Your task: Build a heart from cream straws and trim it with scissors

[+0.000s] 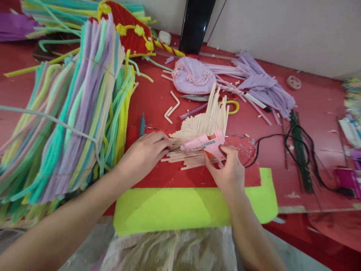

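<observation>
My right hand (229, 169) is wrapped round the handle of a pink hot glue gun (204, 145), its nozzle pointing left. Beneath the gun lies a cream leaf-like piece made of pipe cleaners (191, 128), laid out in slanting rows. At the left edge of that piece, the bent fingers of my left hand (149, 148) pinch its ends, close to the nozzle. A short dark strip shows by the nozzle tip; what it is I cannot tell. Under the work are a red mat (169, 178) and a lime-green sheet (175, 209).
Bundled coloured pipe cleaners (70, 113) fill the left side. Behind the work lie scissors (197, 98), a lilac pipe-cleaner piece (194, 75) and bent cream bits (175, 99). A black cord (270, 135) runs right past green wire stems (300, 154). A teal pen-like thing (142, 126) stands near my left hand.
</observation>
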Motion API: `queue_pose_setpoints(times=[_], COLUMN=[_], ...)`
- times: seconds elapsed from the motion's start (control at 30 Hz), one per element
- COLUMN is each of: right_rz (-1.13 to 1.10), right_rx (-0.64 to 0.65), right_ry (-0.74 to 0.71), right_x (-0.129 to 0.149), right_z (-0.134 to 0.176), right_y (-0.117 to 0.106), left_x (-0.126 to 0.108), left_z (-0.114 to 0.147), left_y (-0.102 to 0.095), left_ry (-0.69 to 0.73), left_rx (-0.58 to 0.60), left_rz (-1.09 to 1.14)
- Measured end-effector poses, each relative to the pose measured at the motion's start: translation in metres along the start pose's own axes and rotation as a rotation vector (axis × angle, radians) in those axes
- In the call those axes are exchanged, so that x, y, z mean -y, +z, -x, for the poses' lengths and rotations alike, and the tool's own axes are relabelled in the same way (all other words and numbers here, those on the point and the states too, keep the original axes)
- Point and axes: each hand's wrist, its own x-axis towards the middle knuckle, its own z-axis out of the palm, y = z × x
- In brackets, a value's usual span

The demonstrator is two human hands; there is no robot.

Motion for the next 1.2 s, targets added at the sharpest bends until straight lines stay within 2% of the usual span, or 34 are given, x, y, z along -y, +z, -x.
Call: queue_pose_setpoints(times=[0.4, 1.07, 1.2], right_rz=[0.042, 0.155, 0.156], right_rx=[-0.035, -0.127, -0.129], right_ry=[0.002, -0.075, -0.048], right_x=[-0.006, -0.011, -0.013], right_z=[0.004, 0.005, 0.007], right_y=[-0.001, -0.009, -0.011], left_x=[0.000, -0.001, -0.001], left_z=[0.000, 0.000, -0.001], left_y=[0.000, 0.001, 0.001], left_ry=[-0.003, 0.005, 0.015], left_rx=[-0.005, -0.014, -0.018], left_rz=[-0.013, 0.009, 0.003])
